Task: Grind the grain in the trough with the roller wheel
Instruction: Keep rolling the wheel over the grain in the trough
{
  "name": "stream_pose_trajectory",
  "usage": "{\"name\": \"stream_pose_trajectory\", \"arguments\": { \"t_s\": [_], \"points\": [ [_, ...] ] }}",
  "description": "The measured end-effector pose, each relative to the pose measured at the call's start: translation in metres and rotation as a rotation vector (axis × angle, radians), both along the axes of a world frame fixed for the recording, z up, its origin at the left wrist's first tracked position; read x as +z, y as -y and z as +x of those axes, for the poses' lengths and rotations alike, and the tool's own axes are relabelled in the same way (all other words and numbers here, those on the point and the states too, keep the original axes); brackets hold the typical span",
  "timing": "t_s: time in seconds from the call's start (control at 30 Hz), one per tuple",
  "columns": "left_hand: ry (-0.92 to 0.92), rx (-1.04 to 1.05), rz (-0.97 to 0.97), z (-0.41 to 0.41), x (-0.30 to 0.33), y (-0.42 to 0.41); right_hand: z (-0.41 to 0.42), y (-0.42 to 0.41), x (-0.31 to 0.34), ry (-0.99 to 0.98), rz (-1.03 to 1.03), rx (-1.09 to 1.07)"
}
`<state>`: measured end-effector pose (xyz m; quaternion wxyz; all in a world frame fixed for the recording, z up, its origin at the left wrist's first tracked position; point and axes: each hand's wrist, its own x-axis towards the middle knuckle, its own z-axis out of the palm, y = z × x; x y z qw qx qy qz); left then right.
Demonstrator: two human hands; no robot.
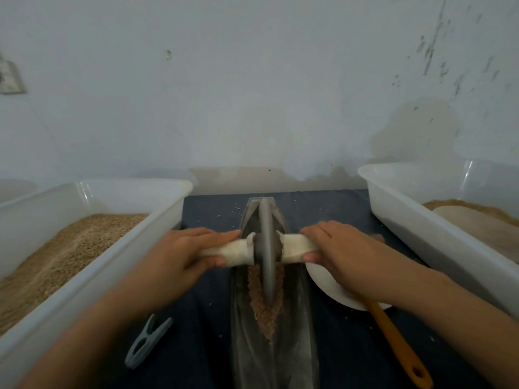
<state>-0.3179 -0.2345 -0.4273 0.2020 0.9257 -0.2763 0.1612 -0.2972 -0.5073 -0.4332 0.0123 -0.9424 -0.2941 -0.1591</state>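
Two hands, left hand [185, 249] and right hand [334, 245], grip one roller wheel's [266, 248] wrapped axle; one trough [295, 318] of grain [265, 304] between two white bins [118, 259], clothespin [148, 341] nearby.

No text, label, brand, number or sign is being shown legibly on anything in view.

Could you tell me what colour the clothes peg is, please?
The clothes peg is pale grey-green, seen in the head view.

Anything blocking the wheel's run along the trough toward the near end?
Nothing visible. The roller wheel sits in the trough, with only grain ahead of it. The clothespin and spatula handle lie outside the trough on either side.
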Motion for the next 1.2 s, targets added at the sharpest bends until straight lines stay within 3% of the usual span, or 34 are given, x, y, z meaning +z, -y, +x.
{"name": "stream_pose_trajectory", "arguments": {
  "t_s": [0.13,0.23,0.43,0.63,0.73,0.9,1.0,1.07,1.2],
  "points": [
    [-0.365,-0.186,-0.012,-0.019,0.020,-0.017,-0.037,0.003,0.034,-0.255,-0.106,0.067],
    [-0.512,-0.280,-0.033,-0.028,0.027,-0.020,-0.051,0.003,0.047,-0.329,-0.176,0.101],
    [-0.162,-0.073,0.045,-0.014,0.008,-0.006,-0.028,-0.006,0.024,-0.176,-0.128,0.019],
    [0.139,0.038,0.118,0.001,-0.012,0.005,0.009,-0.010,-0.008,0.138,-0.032,-0.080],
    [0.107,0.013,0.162,-0.003,-0.009,0.003,0.001,-0.007,-0.003,0.054,-0.027,-0.032],
    [-0.239,-0.140,0.066,-0.018,0.014,-0.013,-0.029,0.001,0.021,-0.243,-0.077,0.070],
    [-0.324,-0.231,0.036,-0.027,0.020,-0.019,-0.040,0.005,0.035,-0.389,-0.109,0.089],
    [-0.277,-0.193,0.059,-0.025,0.018,-0.016,-0.039,0.004,0.033,-0.368,-0.122,0.069],
    [0.001,-0.063,0.071,-0.009,0.002,0.000,-0.018,-0.007,0.015,-0.185,-0.055,-0.005]
  ]
}}
